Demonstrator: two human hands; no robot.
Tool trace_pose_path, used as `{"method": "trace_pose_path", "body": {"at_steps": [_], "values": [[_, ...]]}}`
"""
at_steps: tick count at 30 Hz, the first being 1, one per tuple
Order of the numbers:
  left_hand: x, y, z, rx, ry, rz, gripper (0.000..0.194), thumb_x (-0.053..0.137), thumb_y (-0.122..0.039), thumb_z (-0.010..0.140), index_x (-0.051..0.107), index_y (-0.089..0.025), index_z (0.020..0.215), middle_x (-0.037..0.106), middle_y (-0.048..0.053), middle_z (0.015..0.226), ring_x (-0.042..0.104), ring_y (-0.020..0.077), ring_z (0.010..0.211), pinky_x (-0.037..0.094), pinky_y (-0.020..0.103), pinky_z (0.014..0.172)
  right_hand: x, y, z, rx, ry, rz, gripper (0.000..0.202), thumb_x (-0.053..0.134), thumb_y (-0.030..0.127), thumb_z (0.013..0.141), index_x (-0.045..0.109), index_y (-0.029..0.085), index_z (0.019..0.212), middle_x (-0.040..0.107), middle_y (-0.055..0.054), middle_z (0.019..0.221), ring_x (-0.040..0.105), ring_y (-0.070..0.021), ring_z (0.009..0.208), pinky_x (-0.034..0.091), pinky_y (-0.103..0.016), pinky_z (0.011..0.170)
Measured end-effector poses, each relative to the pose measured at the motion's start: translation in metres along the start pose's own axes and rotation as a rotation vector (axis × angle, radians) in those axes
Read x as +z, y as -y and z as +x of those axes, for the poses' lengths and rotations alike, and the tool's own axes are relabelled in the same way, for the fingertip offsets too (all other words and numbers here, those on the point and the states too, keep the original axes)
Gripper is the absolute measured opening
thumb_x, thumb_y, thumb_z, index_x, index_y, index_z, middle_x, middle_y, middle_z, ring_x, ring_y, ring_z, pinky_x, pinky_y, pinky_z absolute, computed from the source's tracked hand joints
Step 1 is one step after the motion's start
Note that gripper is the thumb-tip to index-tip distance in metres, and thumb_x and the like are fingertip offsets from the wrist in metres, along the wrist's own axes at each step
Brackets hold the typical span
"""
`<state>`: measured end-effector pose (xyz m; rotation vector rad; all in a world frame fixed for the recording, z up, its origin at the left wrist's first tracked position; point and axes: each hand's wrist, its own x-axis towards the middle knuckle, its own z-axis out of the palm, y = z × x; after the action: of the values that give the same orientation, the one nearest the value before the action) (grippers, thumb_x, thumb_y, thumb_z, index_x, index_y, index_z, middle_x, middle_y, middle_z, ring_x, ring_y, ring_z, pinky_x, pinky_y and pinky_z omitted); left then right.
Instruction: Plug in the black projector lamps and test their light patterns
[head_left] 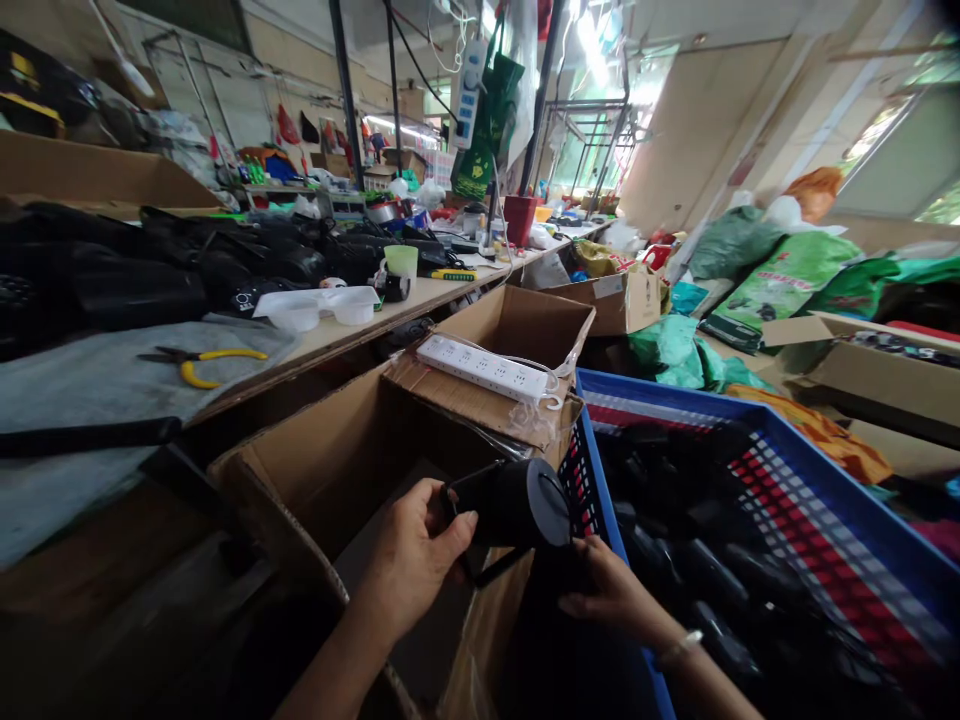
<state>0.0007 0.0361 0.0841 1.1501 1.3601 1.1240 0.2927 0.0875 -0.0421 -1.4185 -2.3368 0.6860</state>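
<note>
A black cylindrical device (517, 500) with a flat grey round end is held above an open cardboard box. Thumb and fingers of my left hand (420, 545) are closed on its left side, at a thin black bracket (496, 568). My right hand (611, 590) is closed just below and right of the round end. Dark shadow hides what its fingers grip. To the right stands a blue plastic crate (690, 400) with many black devices (712, 570) inside. The cardboard box (300, 485) lies under and left of my hands.
On a second box (517, 310) lies a white power strip (484, 370). The workbench (322, 350) at left bears yellow-handled pliers (199, 365), clear plastic trays (319, 305) and black housings (127, 280). Green sacks (795, 280) and an open carton (885, 370) are at right.
</note>
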Motion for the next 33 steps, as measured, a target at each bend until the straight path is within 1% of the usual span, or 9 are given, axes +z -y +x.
{"method": "trace_pose_path", "body": {"at_steps": [2,4,6,8,11,16,20,26,33], "values": [[-0.001,-0.004,-0.003,0.002,0.005,-0.036,0.03,0.061,-0.041,0.073,0.049,-0.016,0.085,0.055,-0.003,0.057,0.051,0.011,0.048,0.043,0.021,0.043,0.021,0.0,0.005,-0.057,-0.149,-0.123,0.042,0.051,0.022,0.073,0.053,0.043,0.11,0.06,-0.003,0.09,0.062,-0.0278,0.088,0.054,-0.041,0.074],[-0.006,-0.007,-0.006,0.0,-0.036,-0.079,0.031,0.063,-0.041,0.071,0.051,-0.016,0.085,0.055,-0.003,0.057,0.05,0.0106,0.048,0.043,0.02,0.042,0.022,-0.002,0.013,-0.075,-0.243,-0.173,0.029,0.042,0.024,0.077,0.059,0.041,0.092,0.06,-0.003,0.082,0.064,-0.0289,0.081,0.055,-0.043,0.068],[-0.016,-0.007,-0.007,0.001,-0.115,-0.138,0.033,0.066,-0.041,0.069,0.052,-0.015,0.084,0.055,-0.003,0.055,0.049,0.0102,0.048,0.042,0.019,0.041,0.005,-0.006,0.023,-0.062,-0.306,-0.157,0.02,0.04,0.031,0.08,0.059,0.034,0.074,0.058,-0.003,0.073,0.063,-0.0264,0.066,0.055,-0.04,0.056],[-0.026,-0.006,-0.008,0.001,-0.191,-0.232,0.033,0.067,-0.04,0.069,0.052,-0.015,0.084,0.056,-0.003,0.054,0.05,0.0101,0.048,0.042,0.018,0.042,-0.022,-0.005,0.039,-0.024,-0.366,-0.126,0.024,0.045,0.04,0.08,0.057,0.028,0.064,0.055,-0.002,0.064,0.059,-0.0217,0.053,0.051,-0.035,0.047],[-0.037,-0.003,-0.007,-0.035,-0.241,-0.439,0.032,0.068,-0.035,0.069,0.051,-0.015,0.086,0.059,-0.002,0.057,0.052,0.0095,0.05,0.042,0.018,0.045,-0.065,0.014,0.08,-0.007,-0.452,-0.096,0.029,0.05,0.042,0.08,0.061,0.02,0.065,0.058,-0.004,0.064,0.059,-0.0184,0.056,0.049,-0.03,0.052],[-0.041,-0.002,-0.001,-0.149,-0.293,-0.701,0.037,0.072,-0.031,0.064,0.052,-0.017,0.091,0.064,-0.002,0.068,0.058,0.0108,0.057,0.047,0.021,0.051,-0.104,0.062,0.182,-0.112,-0.399,0.08,0.027,0.054,0.035,0.077,0.068,0.013,0.084,0.068,-0.008,0.08,0.063,-0.0195,0.074,0.049,-0.028,0.068],[-0.041,0.007,0.007,-0.158,-0.367,-0.706,0.039,0.075,-0.031,0.06,0.052,-0.017,0.089,0.062,-0.003,0.065,0.059,0.0115,0.054,0.046,0.021,0.048,-0.109,0.083,0.247,-0.016,-0.41,-0.127,0.025,0.058,0.03,0.076,0.067,0.012,0.09,0.07,-0.009,0.08,0.062,-0.0171,0.072,0.046,-0.025,0.064],[-0.04,0.027,0.022,-0.172,-0.382,-0.63,0.042,0.073,-0.038,0.061,0.053,-0.015,0.089,0.06,-0.003,0.053,0.051,0.0096,0.042,0.037,0.018,0.04,-0.109,0.091,0.283,-0.018,-0.324,-0.291,0.016,0.058,0.025,0.077,0.068,0.012,0.078,0.068,-0.008,0.074,0.061,-0.0139,0.067,0.041,-0.02,0.059],[-0.038,0.028,0.031,-0.166,-0.352,-0.635,0.042,0.071,-0.038,0.064,0.053,-0.014,0.093,0.063,0.001,0.059,0.058,0.0143,0.052,0.041,0.02,0.042,-0.104,0.101,0.302,-0.046,-0.248,-0.461,0.012,0.056,0.018,0.075,0.068,0.013,0.075,0.068,-0.009,0.077,0.062,-0.0158,0.073,0.038,-0.021,0.061]]}}
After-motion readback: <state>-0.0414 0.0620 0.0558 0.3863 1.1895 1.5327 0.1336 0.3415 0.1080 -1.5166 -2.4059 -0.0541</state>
